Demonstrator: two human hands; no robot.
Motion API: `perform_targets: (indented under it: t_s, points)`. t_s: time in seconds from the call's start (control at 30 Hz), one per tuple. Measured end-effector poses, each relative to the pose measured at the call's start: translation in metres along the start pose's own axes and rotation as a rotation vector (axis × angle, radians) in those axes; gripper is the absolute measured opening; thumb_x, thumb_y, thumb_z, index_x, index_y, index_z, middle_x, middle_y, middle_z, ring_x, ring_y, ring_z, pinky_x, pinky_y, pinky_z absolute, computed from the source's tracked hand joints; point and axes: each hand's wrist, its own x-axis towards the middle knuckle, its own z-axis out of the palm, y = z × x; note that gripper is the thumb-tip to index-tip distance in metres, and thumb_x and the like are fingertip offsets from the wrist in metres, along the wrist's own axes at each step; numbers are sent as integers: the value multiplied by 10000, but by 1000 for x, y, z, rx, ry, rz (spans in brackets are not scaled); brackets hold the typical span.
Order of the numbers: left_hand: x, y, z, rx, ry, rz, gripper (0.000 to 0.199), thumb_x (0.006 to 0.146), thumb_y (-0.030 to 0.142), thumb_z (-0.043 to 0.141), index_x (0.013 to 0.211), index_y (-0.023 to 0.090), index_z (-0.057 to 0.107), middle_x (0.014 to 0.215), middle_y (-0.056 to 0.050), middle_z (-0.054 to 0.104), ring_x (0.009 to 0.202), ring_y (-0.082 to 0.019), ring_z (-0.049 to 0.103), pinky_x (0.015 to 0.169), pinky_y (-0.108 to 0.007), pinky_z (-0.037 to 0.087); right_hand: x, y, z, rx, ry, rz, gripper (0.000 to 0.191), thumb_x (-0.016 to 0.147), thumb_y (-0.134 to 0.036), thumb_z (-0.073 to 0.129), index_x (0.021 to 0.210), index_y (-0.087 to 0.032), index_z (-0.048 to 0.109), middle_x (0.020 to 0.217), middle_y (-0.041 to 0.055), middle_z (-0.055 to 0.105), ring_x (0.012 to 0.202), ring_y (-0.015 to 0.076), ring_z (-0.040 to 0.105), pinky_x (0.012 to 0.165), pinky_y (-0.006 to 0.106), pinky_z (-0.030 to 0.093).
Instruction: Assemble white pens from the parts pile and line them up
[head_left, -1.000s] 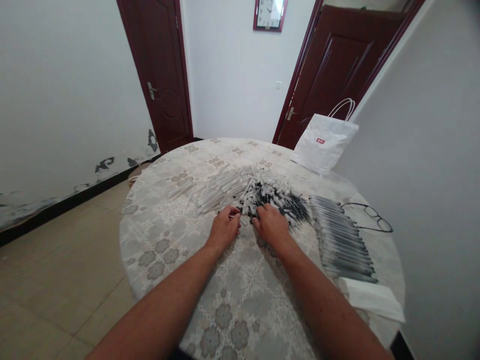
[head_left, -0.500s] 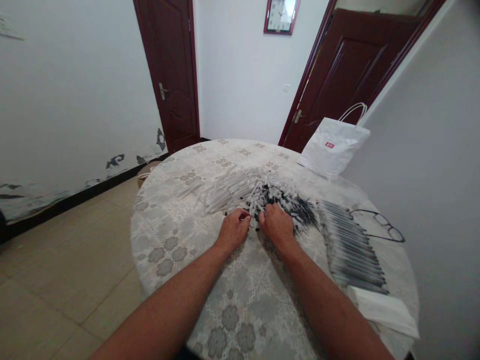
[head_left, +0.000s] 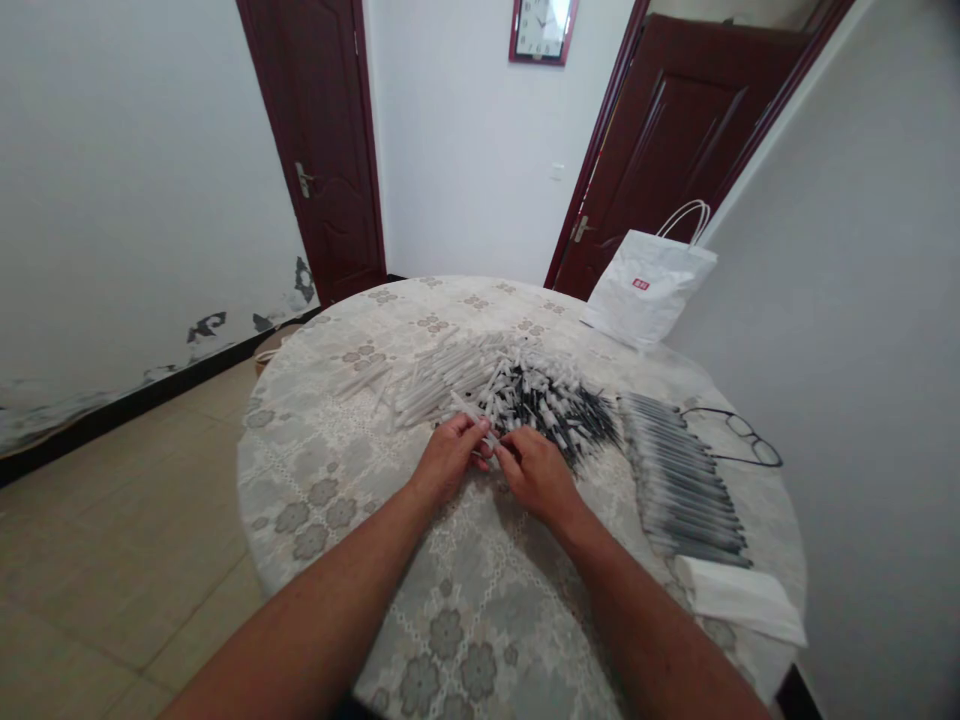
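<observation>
My left hand (head_left: 451, 455) is closed around a slim white pen barrel (head_left: 466, 407), whose far end sticks up past the fingers. Close against it, my right hand (head_left: 537, 468) pinches at the near end of the barrel; whether a small part sits in those fingertips is too blurred to tell. Just beyond the hands lies a heap of white pen parts and dark, thin pieces like refills (head_left: 555, 400). Left of that heap is a pile of white barrels (head_left: 442, 380), roughly side by side.
At the right, a row of grey pens (head_left: 686, 480) lies in line beside eyeglasses (head_left: 742, 435). A folded white paper (head_left: 739, 600) is near the row's lower end. A white paper bag (head_left: 652, 290) stands at the back right of the round table with its patterned cloth (head_left: 330, 580).
My right hand has come back from the heap to meet my left. A white barrel now shows in my left hand. The whole view has shifted slightly.
</observation>
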Motion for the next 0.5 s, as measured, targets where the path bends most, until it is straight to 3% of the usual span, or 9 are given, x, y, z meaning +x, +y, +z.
perform_targets:
  t_s: [0.1, 0.27, 0.37, 0.5]
  points:
    - [3, -5, -3, 14, 25, -23, 371, 815, 485, 699, 911, 128, 673, 778, -54, 653, 619, -125, 606, 506, -223, 542, 2, 17, -6, -33, -13, 12, 150, 953, -266, 535, 944, -195, 667, 921, 59, 667, 890, 180, 615, 816, 262, 430]
    - [6, -9, -4, 51, 49, -15, 369, 835, 503, 674, 925, 145, 662, 810, -54, 654, 634, -128, 610, 523, -241, 561, 4, 69, -35, -266, 129, 292, 211, 950, -236, 493, 1012, -175, 684, 1014, 100, 680, 972, 201, 616, 873, 283, 425]
    - [6, -8, -3, 82, 39, -17, 366, 845, 503, 664, 916, 144, 649, 823, -58, 659, 631, -129, 616, 524, -246, 566, 3, 83, -43, -335, 35, 355, 220, 949, -272, 507, 1006, -180, 699, 1004, 97, 686, 982, 202, 619, 881, 279, 421]
    - [5, -7, -1, 38, 21, -19, 354, 863, 494, 649, 905, 144, 613, 845, -67, 667, 668, -141, 645, 553, -262, 585, 2, 76, -35, -408, -116, 373, 232, 943, -348, 542, 1019, -203, 706, 1026, 91, 674, 950, 202, 635, 813, 272, 429]
